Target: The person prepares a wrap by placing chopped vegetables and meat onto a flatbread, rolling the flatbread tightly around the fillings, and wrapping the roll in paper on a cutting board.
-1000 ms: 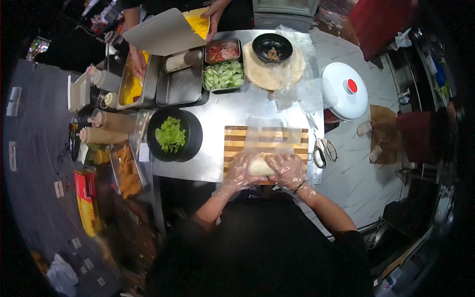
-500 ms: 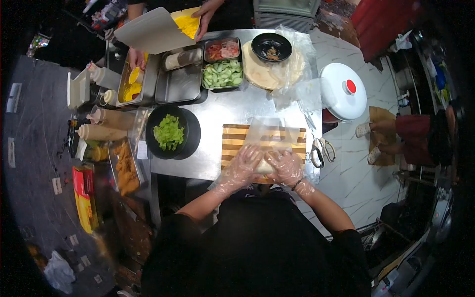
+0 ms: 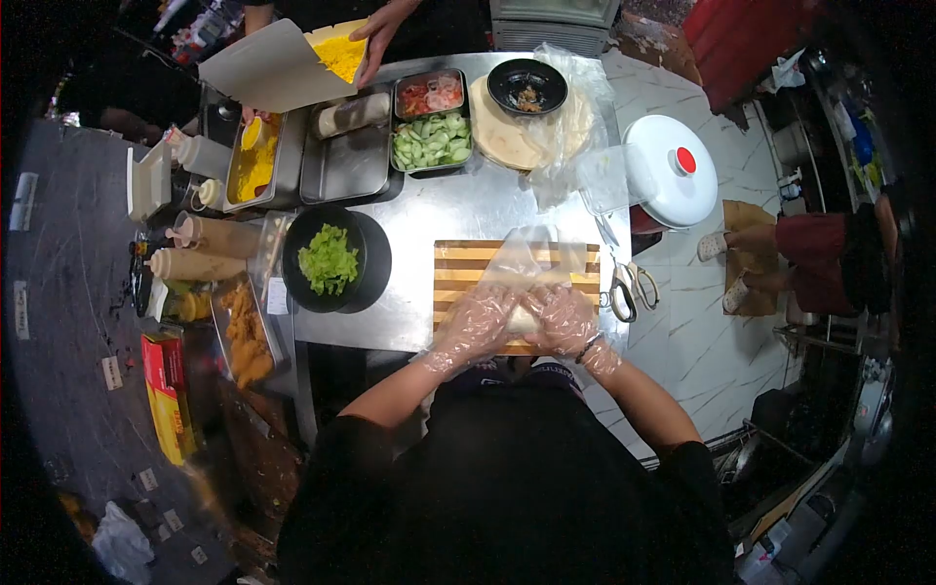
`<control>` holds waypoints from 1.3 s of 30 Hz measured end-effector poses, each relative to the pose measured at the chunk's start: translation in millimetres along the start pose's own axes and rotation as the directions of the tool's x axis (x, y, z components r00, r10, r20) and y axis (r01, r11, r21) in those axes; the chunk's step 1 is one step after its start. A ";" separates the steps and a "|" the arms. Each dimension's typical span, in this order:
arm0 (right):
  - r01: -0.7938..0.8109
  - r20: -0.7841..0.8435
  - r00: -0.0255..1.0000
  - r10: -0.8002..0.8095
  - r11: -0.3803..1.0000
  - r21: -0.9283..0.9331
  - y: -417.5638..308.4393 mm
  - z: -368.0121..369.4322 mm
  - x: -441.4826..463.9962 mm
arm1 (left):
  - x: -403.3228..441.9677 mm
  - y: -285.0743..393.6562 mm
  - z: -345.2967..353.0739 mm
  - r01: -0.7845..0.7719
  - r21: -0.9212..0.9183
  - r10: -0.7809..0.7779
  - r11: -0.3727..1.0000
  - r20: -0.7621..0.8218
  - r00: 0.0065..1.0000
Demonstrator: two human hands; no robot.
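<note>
In the head view, a pale rolled wrap [image 3: 524,323] lies at the near side of a striped wooden board [image 3: 456,256]. My left hand [image 3: 475,324], in a clear plastic glove, is closed round its left end. My right hand [image 3: 562,320], gloved the same way, grips the right end, with its fingers curled over the top. Beneath the wrap and reaching away from me is a translucent wrapping sheet [image 3: 526,257]. The gloves and fingers hide much of the wrap.
Left of the board stands a black bowl of lettuce [image 3: 329,260]. Trays of sliced cucumber [image 3: 432,142] and yellow rice-like food [image 3: 251,175], and flatbreads [image 3: 497,136] under a black bowl [image 3: 527,87], sit farther back. Scissors [image 3: 624,294] lie at right. Another person's hand [image 3: 382,34] holds a yellow-filled box.
My hands stay on the wrap, fingers slightly farther forward over it. The sheet's far part has shifted and creased. The other person's lower hand and yellow scoop have moved up the tray.
</note>
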State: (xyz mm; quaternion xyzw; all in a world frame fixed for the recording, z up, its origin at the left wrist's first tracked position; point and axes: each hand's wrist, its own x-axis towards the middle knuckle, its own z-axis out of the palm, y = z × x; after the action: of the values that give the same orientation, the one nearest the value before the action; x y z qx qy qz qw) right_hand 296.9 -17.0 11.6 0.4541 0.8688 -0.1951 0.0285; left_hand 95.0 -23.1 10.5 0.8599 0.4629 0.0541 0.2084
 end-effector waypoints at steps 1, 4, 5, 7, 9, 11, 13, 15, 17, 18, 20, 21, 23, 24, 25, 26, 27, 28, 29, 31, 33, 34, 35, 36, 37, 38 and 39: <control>-0.002 -0.003 1.000 0.002 1.000 -0.006 4.3 9.1 -1.1 | -1.2 -4.1 8.9 -0.023 0.043 0.026 0.999 -0.055 0.998; 0.020 -0.259 0.966 -0.022 1.000 -0.010 10.7 28.7 -10.1 | 2.2 -2.5 5.6 -0.021 0.052 0.025 0.998 -0.063 0.998; -0.016 -0.365 0.931 0.017 1.000 0.005 7.3 29.3 -13.0 | 2.9 -0.4 1.4 0.006 0.021 -0.005 1.000 -0.011 1.000; -0.046 -0.464 0.884 0.052 0.999 0.025 3.5 25.6 -13.4 | 2.6 1.4 -3.2 -0.001 0.036 0.002 0.999 -0.022 1.000; -0.104 -0.470 0.872 0.138 0.990 0.099 -0.9 17.8 -11.9 | 0.5 -1.1 -0.3 -0.010 0.051 0.011 0.999 -0.025 1.000; -0.070 -0.565 0.766 0.307 0.913 0.402 -2.8 18.2 -10.3 | 1.8 -3.1 5.1 -0.025 0.089 0.031 0.996 -0.067 0.997; -0.195 -0.517 0.501 0.694 0.673 0.713 11.0 38.3 0.0 | 0.9 -1.9 2.5 -0.032 0.059 0.037 0.998 -0.082 0.996; 0.033 -0.232 0.523 0.820 0.252 0.967 38.1 50.4 2.6 | 0.9 -1.2 0.0 -0.032 0.030 0.035 0.999 -0.098 0.995; 0.199 0.128 0.553 0.823 -0.280 0.939 38.7 30.1 8.3 | 1.9 -2.7 0.4 -0.038 0.056 0.041 0.998 -0.043 0.998; 0.200 0.128 0.552 0.824 -0.281 0.939 38.1 20.5 9.1 | 1.8 -2.9 0.5 -0.039 0.057 0.042 0.998 -0.042 0.998; 0.040 -0.076 0.738 0.671 0.068 0.997 37.8 11.5 9.9 | 1.7 -1.8 -0.9 -0.038 0.074 0.040 0.997 -0.039 0.998; -0.020 -0.190 0.715 0.673 0.292 0.956 37.2 21.0 17.3 | 2.5 -1.4 -1.7 -0.040 0.075 0.043 0.996 -0.038 0.998; -0.005 -0.257 0.771 0.583 0.408 0.913 29.8 37.3 24.3 | 4.3 0.6 -5.0 0.028 0.081 -0.037 0.996 0.111 0.993; 0.020 -0.309 0.821 0.481 0.517 0.856 27.3 43.1 25.8 | 4.3 0.7 -5.1 0.028 0.080 -0.037 0.996 0.111 0.993; -0.045 -0.333 0.860 0.388 0.707 0.706 20.9 18.5 21.1 | 4.1 0.5 -4.4 0.023 0.055 -0.027 0.998 0.072 0.997; -0.044 -0.334 0.860 0.386 0.708 0.705 20.1 13.8 19.6 | 3.5 0.4 -4.3 0.017 0.030 -0.018 0.999 0.030 0.999; -0.097 -0.272 0.903 0.332 0.775 0.625 20.7 10.6 18.5 | 2.6 0.4 -4.3 0.020 0.029 -0.021 0.999 0.027 0.999; -0.138 -0.201 0.937 0.285 0.833 0.535 20.8 6.7 16.8 | 1.4 0.6 -4.6 -0.009 0.033 0.010 0.999 -0.041 0.999; -0.138 -0.201 0.938 0.284 0.834 0.535 21.8 2.3 11.9 | 0.5 0.6 -5.0 -0.039 0.038 0.043 0.999 -0.107 0.993; 0.000 -0.343 0.933 0.108 0.954 0.300 21.6 -7.3 -1.5 | 0.9 -0.4 -5.4 -0.034 0.036 0.037 0.999 -0.084 0.996; 0.045 -0.279 0.960 0.014 0.978 0.202 15.7 -12.3 -16.4 | 1.4 -2.5 -4.9 -0.021 0.029 0.023 0.999 -0.064 0.998; 0.090 -0.205 0.977 -0.067 0.990 0.109 12.4 -11.5 -24.4 | 1.7 -3.3 -3.8 -0.024 0.046 0.027 0.999 -0.053 0.998; 0.135 -0.206 0.970 -0.132 0.991 0.003 11.0 -3.7 -29.1 | 2.0 -3.4 -2.2 -0.032 0.063 0.034 0.997 -0.042 0.999; 0.132 -0.205 0.970 -0.129 0.991 0.001 10.5 6.5 -31.0 | 2.5 -4.0 -0.2 -0.035 0.061 0.037 0.998 -0.042 0.998; 0.089 -0.235 0.968 -0.094 0.996 -0.032 7.9 13.9 -29.4 | 3.5 -4.8 -0.3 -0.046 0.053 0.048 0.998 -0.040 0.998; 0.046 -0.265 0.962 -0.061 0.997 -0.063 6.5 20.1 -27.3 | 3.8 -5.6 -0.3 -0.055 0.045 0.057 0.997 -0.038 0.998; 0.042 -0.328 0.943 -0.058 0.998 -0.056 7.0 26.0 -24.3 | 3.8 -6.4 -0.1 -0.055 0.047 0.057 0.997 -0.036 0.998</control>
State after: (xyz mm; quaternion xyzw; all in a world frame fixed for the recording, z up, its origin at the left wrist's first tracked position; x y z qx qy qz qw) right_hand 313.4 -41.8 -9.0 0.4571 0.8772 -0.0962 -0.1111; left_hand 92.2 -16.9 7.6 0.8759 0.4436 0.0652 0.1784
